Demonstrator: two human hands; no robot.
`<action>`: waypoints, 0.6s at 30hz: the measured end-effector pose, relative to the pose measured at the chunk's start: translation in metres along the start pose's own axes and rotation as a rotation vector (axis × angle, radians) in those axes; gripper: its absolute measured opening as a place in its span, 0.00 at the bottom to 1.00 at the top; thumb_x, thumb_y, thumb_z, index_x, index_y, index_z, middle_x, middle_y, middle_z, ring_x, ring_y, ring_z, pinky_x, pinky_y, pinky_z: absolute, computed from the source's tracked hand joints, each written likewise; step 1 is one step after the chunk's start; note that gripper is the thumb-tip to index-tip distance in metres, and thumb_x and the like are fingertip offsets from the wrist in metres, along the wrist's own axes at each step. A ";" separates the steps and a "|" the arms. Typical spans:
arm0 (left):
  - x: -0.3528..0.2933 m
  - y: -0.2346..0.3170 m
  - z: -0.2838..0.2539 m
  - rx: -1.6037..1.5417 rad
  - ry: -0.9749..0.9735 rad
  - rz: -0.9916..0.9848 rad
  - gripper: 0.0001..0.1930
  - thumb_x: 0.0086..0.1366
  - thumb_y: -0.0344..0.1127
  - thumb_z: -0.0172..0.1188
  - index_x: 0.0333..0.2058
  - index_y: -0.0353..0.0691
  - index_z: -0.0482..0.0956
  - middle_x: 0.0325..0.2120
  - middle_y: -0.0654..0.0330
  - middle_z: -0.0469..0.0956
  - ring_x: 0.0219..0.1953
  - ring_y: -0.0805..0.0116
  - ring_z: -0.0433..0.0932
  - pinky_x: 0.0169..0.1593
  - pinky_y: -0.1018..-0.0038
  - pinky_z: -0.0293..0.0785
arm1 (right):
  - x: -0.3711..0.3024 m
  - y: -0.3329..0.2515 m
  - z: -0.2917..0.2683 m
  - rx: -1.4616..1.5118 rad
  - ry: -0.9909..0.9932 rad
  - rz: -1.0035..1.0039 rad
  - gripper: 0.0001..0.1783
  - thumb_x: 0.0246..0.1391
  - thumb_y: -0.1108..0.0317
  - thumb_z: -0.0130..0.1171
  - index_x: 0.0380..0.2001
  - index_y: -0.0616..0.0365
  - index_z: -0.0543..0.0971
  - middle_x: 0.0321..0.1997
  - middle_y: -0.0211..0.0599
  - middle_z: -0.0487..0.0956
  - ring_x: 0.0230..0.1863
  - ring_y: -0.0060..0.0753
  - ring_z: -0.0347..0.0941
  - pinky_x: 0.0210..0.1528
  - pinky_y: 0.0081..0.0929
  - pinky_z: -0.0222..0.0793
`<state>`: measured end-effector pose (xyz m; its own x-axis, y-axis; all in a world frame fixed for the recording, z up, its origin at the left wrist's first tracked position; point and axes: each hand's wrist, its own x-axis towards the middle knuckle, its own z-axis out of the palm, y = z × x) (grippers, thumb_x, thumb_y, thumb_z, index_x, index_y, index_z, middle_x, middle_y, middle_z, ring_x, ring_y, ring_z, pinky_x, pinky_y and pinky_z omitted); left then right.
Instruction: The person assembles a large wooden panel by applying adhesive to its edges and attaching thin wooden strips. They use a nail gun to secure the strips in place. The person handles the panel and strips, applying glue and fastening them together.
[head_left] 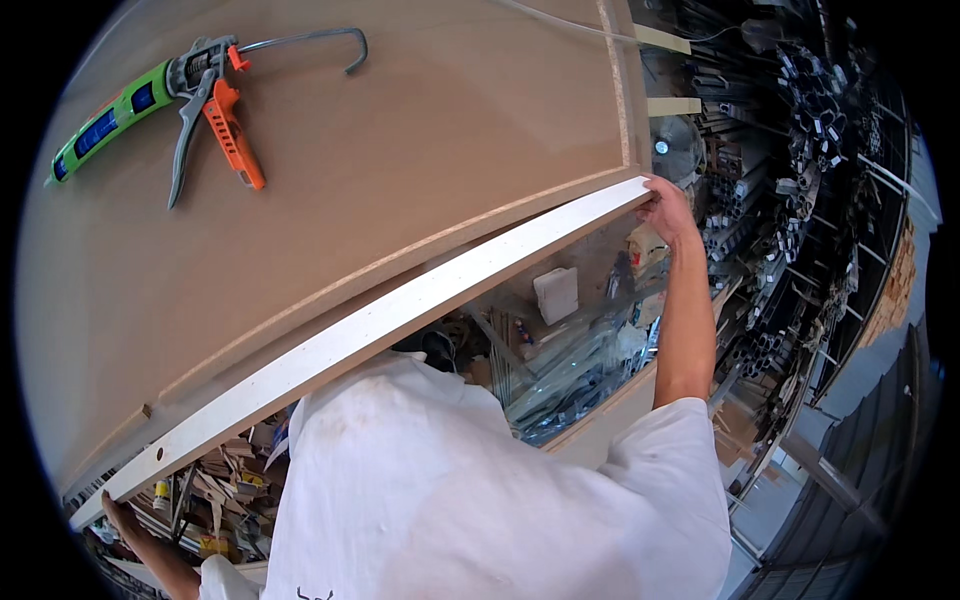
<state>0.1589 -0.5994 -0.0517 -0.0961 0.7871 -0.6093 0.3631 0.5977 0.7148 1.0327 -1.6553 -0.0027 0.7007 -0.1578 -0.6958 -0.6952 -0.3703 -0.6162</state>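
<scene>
A long white board (370, 320) with a brown edge runs diagonally along the near edge of a brown worktop (400, 130). At its far right end, my right hand (668, 210) is closed around the board's tip, at the worktop's corner. My left hand (118, 515) grips the opposite end at the lower left; its fingers are partly hidden. A small dark hole shows in the board near that end. Farther back on the worktop lies a caulking gun (225, 125) with an orange handle, a hooked rod and a green sealant cartridge (110, 125).
A raw chipboard strip (400, 255) borders the worktop. Racks of metal profiles (790, 210) stand at the right. Below the board are wood offcuts (225, 480), a white container (556, 294) and wrapped bundles of long strips (570, 385).
</scene>
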 end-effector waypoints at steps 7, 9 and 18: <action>0.016 0.000 -0.004 0.040 -0.027 -0.146 0.26 0.69 0.50 0.56 0.58 0.38 0.75 0.54 0.53 0.79 0.54 0.54 0.79 0.53 0.59 0.79 | 0.033 0.026 -0.031 -0.077 0.095 -0.007 0.23 0.59 0.57 0.62 0.54 0.55 0.81 0.43 0.30 0.78 0.43 0.29 0.71 0.45 0.31 0.68; 0.001 -0.031 -0.027 0.046 -0.026 -0.143 0.22 0.69 0.51 0.57 0.52 0.40 0.79 0.44 0.56 0.81 0.46 0.59 0.80 0.49 0.63 0.79 | 0.041 0.018 -0.024 0.003 0.114 -0.044 0.22 0.61 0.55 0.60 0.54 0.53 0.82 0.46 0.30 0.79 0.46 0.31 0.72 0.49 0.34 0.67; -0.020 -0.004 0.030 0.038 0.164 -0.056 0.17 0.72 0.43 0.52 0.51 0.36 0.75 0.45 0.54 0.81 0.48 0.58 0.81 0.55 0.58 0.78 | 0.091 0.052 -0.082 -0.087 0.138 -0.058 0.20 0.64 0.50 0.59 0.50 0.52 0.81 0.40 0.26 0.79 0.40 0.25 0.73 0.40 0.29 0.67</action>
<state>0.1873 -0.6223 -0.0531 -0.2659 0.7690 -0.5813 0.3878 0.6374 0.6658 1.0734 -1.7638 -0.0677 0.7585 -0.2562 -0.5992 -0.6410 -0.4590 -0.6152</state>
